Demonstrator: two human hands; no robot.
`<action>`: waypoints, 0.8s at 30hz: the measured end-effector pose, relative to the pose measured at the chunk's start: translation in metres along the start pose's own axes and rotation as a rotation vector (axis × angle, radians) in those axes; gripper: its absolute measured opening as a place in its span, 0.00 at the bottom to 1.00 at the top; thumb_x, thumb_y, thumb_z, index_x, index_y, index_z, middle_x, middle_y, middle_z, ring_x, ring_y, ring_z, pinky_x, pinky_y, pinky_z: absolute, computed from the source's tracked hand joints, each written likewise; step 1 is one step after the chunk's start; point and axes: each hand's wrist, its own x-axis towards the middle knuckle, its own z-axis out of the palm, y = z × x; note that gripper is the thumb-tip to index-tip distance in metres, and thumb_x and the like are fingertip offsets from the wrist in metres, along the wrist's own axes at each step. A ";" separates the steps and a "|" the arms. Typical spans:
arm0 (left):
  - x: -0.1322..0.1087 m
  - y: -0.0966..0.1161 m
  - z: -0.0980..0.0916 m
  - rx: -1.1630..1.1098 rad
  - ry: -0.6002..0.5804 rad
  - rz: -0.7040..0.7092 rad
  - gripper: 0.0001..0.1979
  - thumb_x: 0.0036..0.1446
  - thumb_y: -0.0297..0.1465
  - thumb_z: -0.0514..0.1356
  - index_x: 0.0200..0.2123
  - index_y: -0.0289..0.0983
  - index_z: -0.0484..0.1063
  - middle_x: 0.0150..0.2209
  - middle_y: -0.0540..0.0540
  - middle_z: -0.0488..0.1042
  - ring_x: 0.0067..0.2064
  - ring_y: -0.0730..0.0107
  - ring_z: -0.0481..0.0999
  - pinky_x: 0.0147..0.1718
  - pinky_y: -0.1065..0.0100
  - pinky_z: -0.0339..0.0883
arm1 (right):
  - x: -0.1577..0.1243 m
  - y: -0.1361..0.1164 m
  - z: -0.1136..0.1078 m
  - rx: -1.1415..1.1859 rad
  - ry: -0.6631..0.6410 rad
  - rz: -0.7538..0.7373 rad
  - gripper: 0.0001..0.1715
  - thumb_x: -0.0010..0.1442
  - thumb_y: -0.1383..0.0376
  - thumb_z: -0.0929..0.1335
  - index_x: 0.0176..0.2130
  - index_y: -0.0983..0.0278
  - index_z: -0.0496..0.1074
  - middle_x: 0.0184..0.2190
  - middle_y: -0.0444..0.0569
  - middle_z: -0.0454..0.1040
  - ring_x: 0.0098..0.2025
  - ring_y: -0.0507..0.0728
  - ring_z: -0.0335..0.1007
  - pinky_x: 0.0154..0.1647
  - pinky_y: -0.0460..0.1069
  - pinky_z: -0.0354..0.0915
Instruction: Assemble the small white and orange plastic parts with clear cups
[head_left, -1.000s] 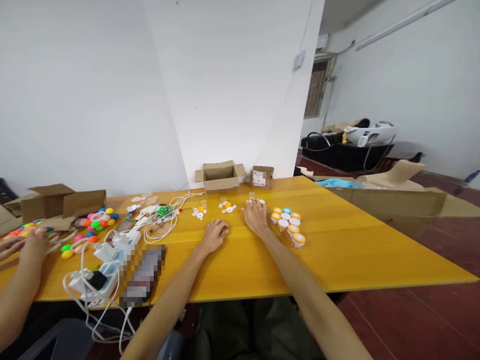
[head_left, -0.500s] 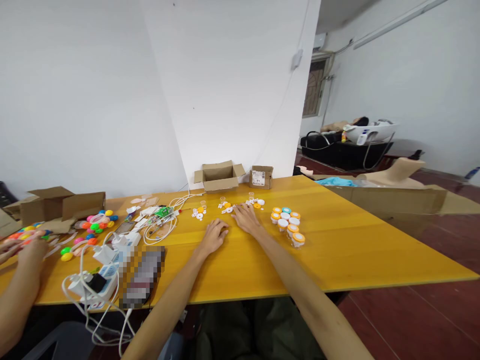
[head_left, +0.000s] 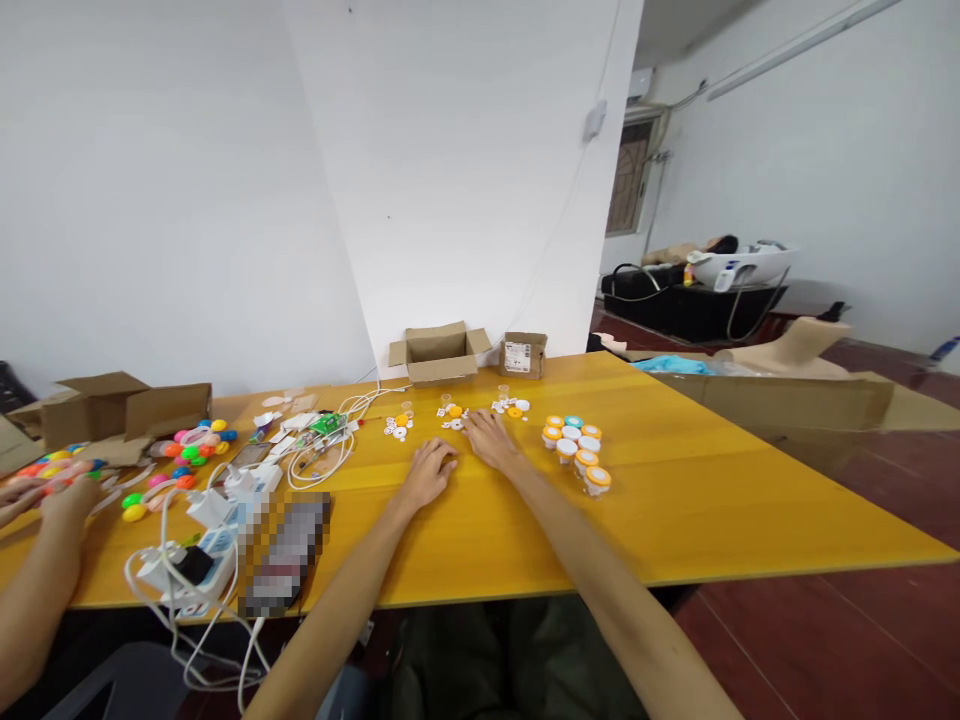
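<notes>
My left hand (head_left: 430,473) rests on the yellow wooden table (head_left: 465,540), fingers loosely bent and apart, holding nothing that I can see. Farther forward, my right hand (head_left: 489,440) lies palm down with its fingers stretched toward a small group of parts. That group has a clear cup (head_left: 446,401), an orange ring (head_left: 454,411) and a white disc (head_left: 456,425), close to the right fingertips. To either side lie similar groups, with an orange ring (head_left: 401,421) on the left and another orange ring (head_left: 514,412) on the right. Several small lidded cups (head_left: 570,448) stand right of my right hand.
An open cardboard box (head_left: 441,370) and a smaller box (head_left: 523,357) stand against the wall. At left are a power strip (head_left: 217,555), white cables (head_left: 319,475), a pixelated phone-like object (head_left: 289,555) and colourful plastic pieces (head_left: 195,450). Another person's hand (head_left: 71,497) works there.
My right hand has shifted very slightly, and the white disc beside its fingertips now shows a little lower. My left hand stays in place.
</notes>
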 end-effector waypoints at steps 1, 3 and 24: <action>0.000 0.000 0.000 -0.001 0.000 0.001 0.10 0.62 0.27 0.57 0.45 0.42 0.75 0.44 0.45 0.73 0.50 0.59 0.71 0.54 0.57 0.65 | 0.000 -0.001 -0.001 0.001 0.006 0.010 0.20 0.69 0.68 0.59 0.55 0.63 0.72 0.57 0.57 0.73 0.57 0.62 0.64 0.56 0.56 0.59; 0.000 0.000 0.001 -0.003 0.005 0.006 0.10 0.62 0.27 0.57 0.44 0.42 0.75 0.44 0.45 0.73 0.50 0.59 0.72 0.54 0.57 0.65 | 0.000 -0.001 -0.001 0.002 0.016 0.020 0.20 0.69 0.67 0.59 0.55 0.63 0.72 0.57 0.58 0.73 0.57 0.62 0.64 0.56 0.56 0.59; 0.034 0.002 0.012 0.184 -0.040 -0.085 0.18 0.66 0.37 0.51 0.57 0.49 0.69 0.58 0.42 0.68 0.57 0.52 0.66 0.55 0.50 0.59 | -0.009 0.006 -0.008 0.087 0.095 0.187 0.32 0.60 0.79 0.56 0.58 0.63 0.69 0.55 0.54 0.74 0.58 0.59 0.65 0.58 0.52 0.59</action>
